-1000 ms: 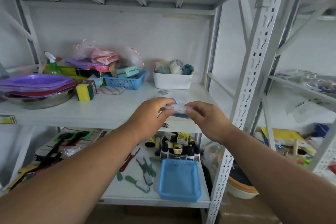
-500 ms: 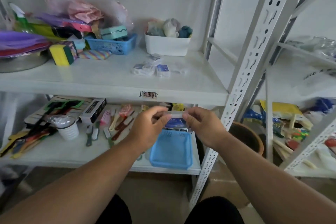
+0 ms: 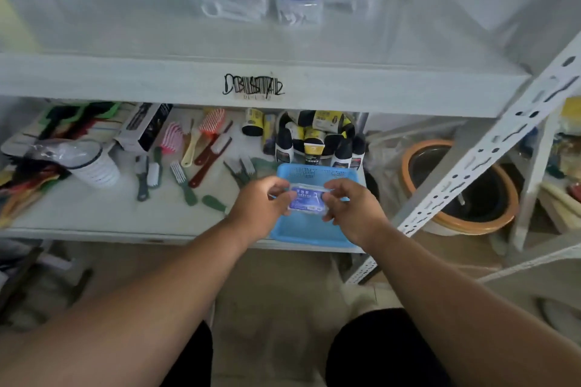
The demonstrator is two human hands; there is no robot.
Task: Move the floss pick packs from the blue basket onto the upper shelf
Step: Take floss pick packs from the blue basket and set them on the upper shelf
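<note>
Left of frame centre: left hand pinched on left end of floss pick pack. Pack held level between both hands, above blue basket on lower shelf. Right of centre: right hand pinched on right end. Upper centre: other packs laid on upper shelf. Pack judged light, thin, slick-wrapped, slightly flexible; short ends best gripped.

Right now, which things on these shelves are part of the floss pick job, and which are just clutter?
Job:
- floss pick pack, held by left hand and right hand
- blue basket, below it
- packs already on upper shelf
- upper shelf

Lying about:
- hairbrushes
- black-capped bottles
- white cup
- orange-rimmed pot
</note>
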